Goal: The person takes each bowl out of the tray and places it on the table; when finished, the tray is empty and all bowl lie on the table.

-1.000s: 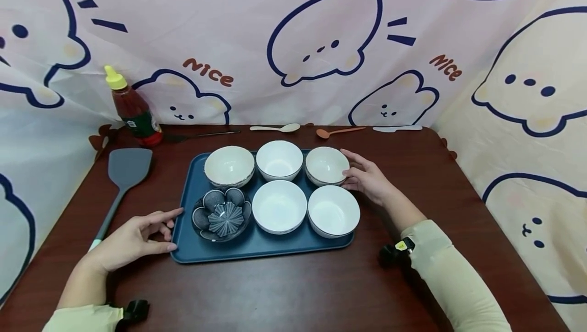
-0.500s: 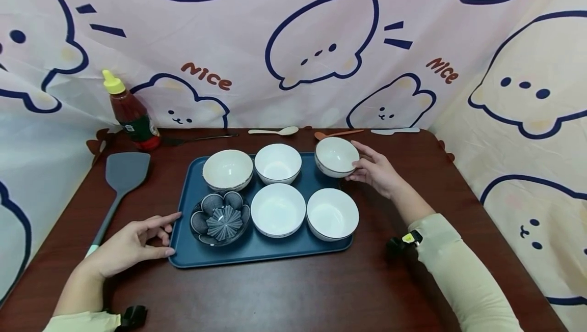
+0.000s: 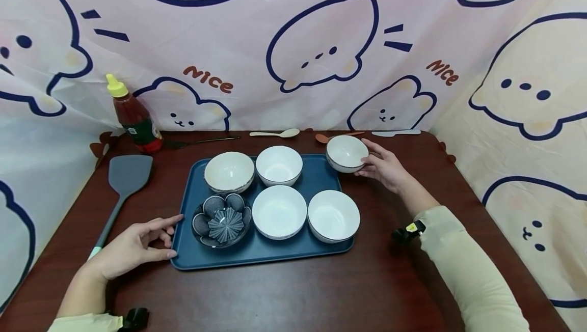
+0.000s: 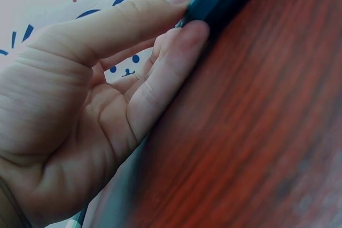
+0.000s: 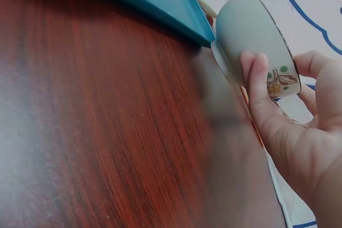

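Bright, even light; soft shadows under the bowls on the tray. The head view bends at its edges. Both wrist views blur the wooden table up close

The head view looks down over the tray; both wrist views graze its edges close up.

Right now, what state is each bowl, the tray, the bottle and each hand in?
Lifted bowl: held off the tray's far right corner by the right hand.
Tray: flat on the table, left hand touching its edge.
Four white bowls, flower-shaped bowl: upright, empty, on tray.
Sauce bottle: upright, capped.
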Demonstrator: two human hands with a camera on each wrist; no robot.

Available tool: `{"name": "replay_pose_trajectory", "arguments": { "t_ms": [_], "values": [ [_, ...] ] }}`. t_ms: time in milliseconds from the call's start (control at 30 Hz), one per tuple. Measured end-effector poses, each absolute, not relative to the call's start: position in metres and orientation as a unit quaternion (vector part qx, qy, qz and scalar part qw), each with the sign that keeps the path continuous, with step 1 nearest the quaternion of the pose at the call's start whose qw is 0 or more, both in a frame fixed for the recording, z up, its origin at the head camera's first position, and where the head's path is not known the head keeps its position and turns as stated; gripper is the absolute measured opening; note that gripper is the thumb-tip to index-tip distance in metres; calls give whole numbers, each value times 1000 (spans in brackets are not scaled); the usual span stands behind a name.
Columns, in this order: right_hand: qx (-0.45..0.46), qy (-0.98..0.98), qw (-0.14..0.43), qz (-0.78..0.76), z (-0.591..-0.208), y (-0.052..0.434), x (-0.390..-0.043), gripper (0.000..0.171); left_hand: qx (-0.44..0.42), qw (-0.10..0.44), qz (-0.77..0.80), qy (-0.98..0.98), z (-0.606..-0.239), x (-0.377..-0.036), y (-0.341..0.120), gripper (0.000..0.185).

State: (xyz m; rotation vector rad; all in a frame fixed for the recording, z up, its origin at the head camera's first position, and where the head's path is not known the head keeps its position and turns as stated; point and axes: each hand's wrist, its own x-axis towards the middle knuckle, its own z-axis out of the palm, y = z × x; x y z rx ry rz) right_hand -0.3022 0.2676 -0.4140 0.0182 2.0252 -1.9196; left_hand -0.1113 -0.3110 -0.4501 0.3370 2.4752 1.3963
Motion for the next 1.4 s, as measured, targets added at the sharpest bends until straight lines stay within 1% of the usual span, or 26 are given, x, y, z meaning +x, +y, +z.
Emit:
{"name": "replay_pose_trajectory", "arguments": {
  "t_ms": [367,600,900,1100,1400],
  "values": [
    [32,706,167,-687,-427,272,-311,66,118,143,484,855,-451,-110,-313,74],
    [24,709,159,-686,-432,272,-314,67,129,135,487,853,-450,-111,-314,73],
    [30,701,182,-689,-427,282,-310,69,131,133,491,851,-452,-113,-314,74],
    [17,717,181,-673,-418,295,-299,70,119,140,497,848,-451,-111,-315,74],
    [-28,725,189,-661,-410,312,-266,67,133,133,503,844,-452,-108,-314,72]
  ]
}}
